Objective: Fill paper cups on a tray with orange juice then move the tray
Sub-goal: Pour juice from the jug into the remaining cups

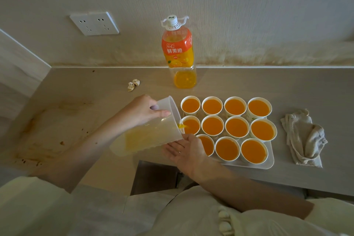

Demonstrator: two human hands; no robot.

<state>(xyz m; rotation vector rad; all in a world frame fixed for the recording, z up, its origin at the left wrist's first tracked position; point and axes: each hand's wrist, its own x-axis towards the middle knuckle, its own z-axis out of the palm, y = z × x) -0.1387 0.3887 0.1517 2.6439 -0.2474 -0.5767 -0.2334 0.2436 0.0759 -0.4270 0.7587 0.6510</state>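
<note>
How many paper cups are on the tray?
11 cups: four in the back row, four in the middle, three in front, leftmost partly behind the right hand; another may be hidden.

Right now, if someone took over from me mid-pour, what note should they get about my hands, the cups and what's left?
Left hand grips the translucent plastic pitcher, tilted; right hand lies open beneath its spout.
White plastic tray holds eleven white paper cups, all showing orange juice.
Juice is running into the middle row's left cup.
Left: finish this cup, set the pitcher down, move the tray.
</note>
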